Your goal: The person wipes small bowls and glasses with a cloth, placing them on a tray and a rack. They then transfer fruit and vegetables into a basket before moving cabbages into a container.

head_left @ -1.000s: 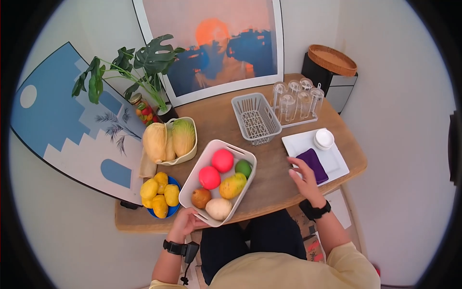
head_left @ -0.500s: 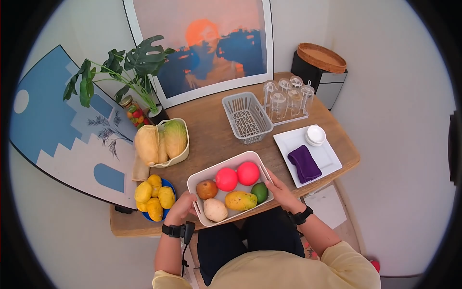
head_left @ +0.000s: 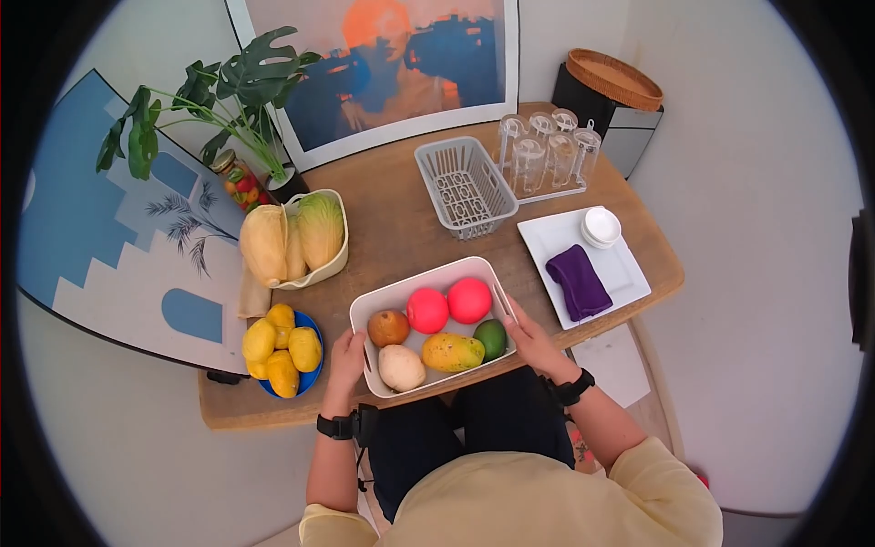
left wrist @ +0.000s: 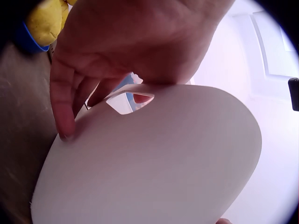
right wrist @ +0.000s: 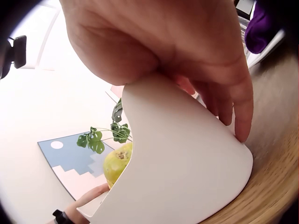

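A pale oblong basket [head_left: 419,279] stands at the front edge of the wooden table, holding two pink balls, a brown round fruit [head_left: 388,328], a cream one [head_left: 401,367], a yellow-green fruit [head_left: 452,352] and a green one [head_left: 490,338]. My left hand [head_left: 345,363] grips its left end; in the left wrist view the fingers [left wrist: 65,116] lie over the end wall [left wrist: 154,154] by the handle slot. At the right end my right hand [head_left: 540,345] grips the rim, and in the right wrist view its fingers [right wrist: 242,112] reach down the outer wall [right wrist: 173,154].
Left of the basket are a blue bowl [head_left: 314,372] of yellow fruits and a cream basket [head_left: 338,257] of vegetables. Behind stand a grey basket [head_left: 467,187] and a rack of glasses [head_left: 547,155]. On the right, a white plate [head_left: 629,283] holds a purple cloth [head_left: 578,283] and white dishes.
My right hand has moved from beside the plate to the basket's right end and grips it. The basket has turned from slanting to lying more crosswise, and my left hand has shifted onto its left end.
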Demonstrator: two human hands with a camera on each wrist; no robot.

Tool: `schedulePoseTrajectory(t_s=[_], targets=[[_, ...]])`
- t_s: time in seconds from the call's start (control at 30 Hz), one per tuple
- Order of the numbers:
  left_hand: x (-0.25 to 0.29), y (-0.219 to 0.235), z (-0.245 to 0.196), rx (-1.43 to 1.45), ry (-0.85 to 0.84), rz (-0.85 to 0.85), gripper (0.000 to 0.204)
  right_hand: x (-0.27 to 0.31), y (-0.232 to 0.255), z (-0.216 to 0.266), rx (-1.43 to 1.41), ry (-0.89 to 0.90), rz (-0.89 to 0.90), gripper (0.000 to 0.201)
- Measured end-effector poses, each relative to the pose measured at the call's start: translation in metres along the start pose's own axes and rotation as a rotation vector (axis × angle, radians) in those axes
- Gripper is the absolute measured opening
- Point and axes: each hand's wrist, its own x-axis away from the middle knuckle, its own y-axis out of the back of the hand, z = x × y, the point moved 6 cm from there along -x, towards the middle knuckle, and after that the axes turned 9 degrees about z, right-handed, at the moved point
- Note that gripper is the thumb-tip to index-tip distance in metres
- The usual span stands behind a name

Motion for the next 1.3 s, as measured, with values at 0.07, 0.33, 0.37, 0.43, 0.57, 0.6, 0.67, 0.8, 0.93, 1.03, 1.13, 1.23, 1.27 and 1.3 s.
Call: schedulePoseTrajectory(t_s=[0.07,0.33,0.37,0.43,0.57,0.6,0.67,0.8,0.93,1.03,1.13,1.23,1.27,1.3], targets=[[0.0,-0.001,-0.002,0.038,0.005,-0.006,0.027,0.0,0.005,0.006,0.038,-0.005,0.012,0.051],[0.002,-0.005,0.0,0.149,-0.034,-0.054,0.023,-0.048,-0.01,0.121,0.84,0.228,0.048,0.052],[0.003,-0.006,-0.001,0.167,-0.033,-0.068,0.023,-0.057,-0.022,0.128,0.842,0.233,0.041,0.052],[0.004,-0.005,-0.001,0.182,-0.043,-0.085,0.022,-0.077,-0.056,0.124,0.95,0.031,0.345,0.046],[0.003,-0.006,0.001,0.216,-0.047,-0.064,0.02,-0.105,-0.088,0.091,1.08,0.008,0.431,0.046],[0.002,-0.007,0.001,0.244,-0.077,-0.047,0.02,-0.108,-0.093,0.088,1.081,0.002,0.443,0.049],[-0.002,-0.004,0.01,0.215,-0.068,-0.023,0.021,-0.113,-0.101,0.071,1.082,0.011,0.393,0.053],[0.0,-0.005,0.007,0.228,-0.034,-0.01,0.023,-0.113,-0.095,0.07,1.125,-0.141,0.396,0.054],[0.022,0.01,-0.03,0.074,-0.267,-0.309,0.025,-0.079,-0.061,0.134,0.682,0.09,0.153,0.067],[0.047,-0.007,-0.078,0.242,-0.337,-0.271,0.032,-0.049,-0.053,0.17,0.394,0.42,-0.018,0.069],[0.042,-0.064,-0.102,0.805,-0.284,0.061,0.039,-0.034,-0.062,0.165,0.302,0.519,-0.073,0.069],[0.033,-0.101,-0.098,1.072,-0.167,0.299,0.045,-0.033,-0.059,0.137,-0.243,0.261,-0.03,0.068],[0.033,-0.105,-0.09,0.969,-0.187,0.229,0.047,-0.036,-0.054,0.124,-0.306,0.27,-0.087,0.071],[0.034,-0.107,-0.087,0.864,-0.203,0.16,0.05,-0.035,-0.049,0.121,-0.308,0.265,-0.096,0.071]])
